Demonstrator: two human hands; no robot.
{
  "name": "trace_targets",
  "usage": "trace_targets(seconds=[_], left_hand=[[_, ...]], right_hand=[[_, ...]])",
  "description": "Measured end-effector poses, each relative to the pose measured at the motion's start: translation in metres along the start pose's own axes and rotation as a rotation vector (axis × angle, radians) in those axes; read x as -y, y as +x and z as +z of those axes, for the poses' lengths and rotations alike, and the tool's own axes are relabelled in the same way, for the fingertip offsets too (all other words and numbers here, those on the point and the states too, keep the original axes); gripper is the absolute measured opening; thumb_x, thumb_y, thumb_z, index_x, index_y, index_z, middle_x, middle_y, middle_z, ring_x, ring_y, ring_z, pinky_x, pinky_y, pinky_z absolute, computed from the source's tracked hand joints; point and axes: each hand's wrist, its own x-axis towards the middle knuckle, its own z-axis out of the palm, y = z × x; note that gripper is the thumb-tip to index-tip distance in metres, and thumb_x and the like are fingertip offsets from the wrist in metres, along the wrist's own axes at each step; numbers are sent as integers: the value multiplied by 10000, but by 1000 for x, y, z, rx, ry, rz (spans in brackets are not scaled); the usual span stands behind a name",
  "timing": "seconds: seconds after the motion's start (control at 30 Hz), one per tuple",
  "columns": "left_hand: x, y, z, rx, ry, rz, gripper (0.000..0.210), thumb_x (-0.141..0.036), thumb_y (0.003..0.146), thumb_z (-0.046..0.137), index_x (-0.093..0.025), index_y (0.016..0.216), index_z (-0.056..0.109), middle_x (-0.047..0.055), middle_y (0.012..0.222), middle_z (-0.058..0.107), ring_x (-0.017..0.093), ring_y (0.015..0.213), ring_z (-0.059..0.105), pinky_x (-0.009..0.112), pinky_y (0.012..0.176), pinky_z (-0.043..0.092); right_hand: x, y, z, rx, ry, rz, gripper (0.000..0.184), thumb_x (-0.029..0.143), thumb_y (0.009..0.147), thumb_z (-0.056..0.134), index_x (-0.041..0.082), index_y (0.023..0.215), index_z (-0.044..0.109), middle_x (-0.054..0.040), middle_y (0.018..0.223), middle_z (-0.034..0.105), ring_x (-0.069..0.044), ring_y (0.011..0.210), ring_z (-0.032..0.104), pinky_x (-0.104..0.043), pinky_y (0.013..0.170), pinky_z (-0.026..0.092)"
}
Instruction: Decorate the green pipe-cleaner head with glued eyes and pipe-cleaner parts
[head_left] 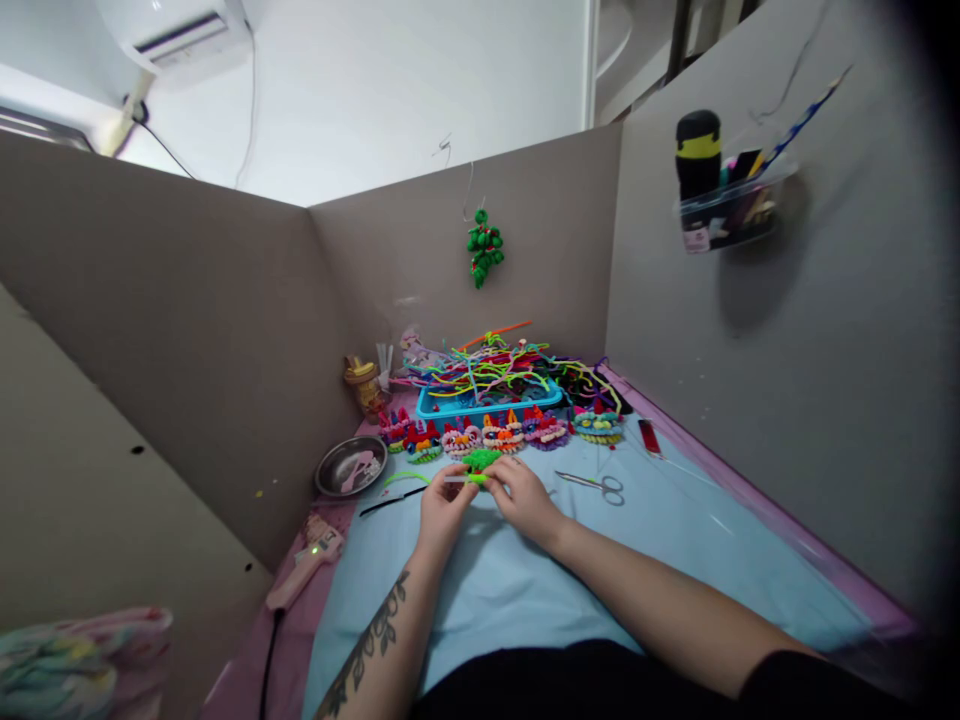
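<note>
My left hand and my right hand meet above the blue table cover, fingers closed around a bright green fuzzy pipe-cleaner piece. A yellow-green strip of it shows between my fingertips. Beside my left fingers is a short pale translucent stick; whether they grip it is unclear. Left of that hand lie a thin black rod and a loose green pipe cleaner. A pair of scissors rests to the right of my right hand. Behind both hands is a row of colourful fuzzy pipe-cleaner figures.
A blue tray heaped with pipe cleaners stands at the back. On the left are a metal bowl, a pink glue gun with a lit light, and a gold cup. Grey partitions surround the table; a plastic bin hangs right.
</note>
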Motion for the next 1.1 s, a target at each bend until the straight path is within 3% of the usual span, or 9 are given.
trace_targets(seconds=[0.37, 1.1], left_hand=[[10, 4, -4, -7, 51, 100, 173, -281, 652, 716, -157, 765, 674, 19, 713, 651, 144, 671, 571, 248, 652, 444], [5, 1, -1, 32, 46, 71, 146, -267, 638, 719, -157, 727, 681, 15, 671, 652, 136, 625, 558, 250, 625, 431]], right_hand=[[1, 0, -3, -116, -5, 41, 104, 150, 835, 494, 193, 836, 588, -56, 828, 584, -205, 826, 528, -337, 746, 427], [-2, 1, -1, -121, 11, 82, 100, 99, 767, 540, 197, 779, 561, -37, 813, 530, -206, 833, 506, -329, 745, 409]])
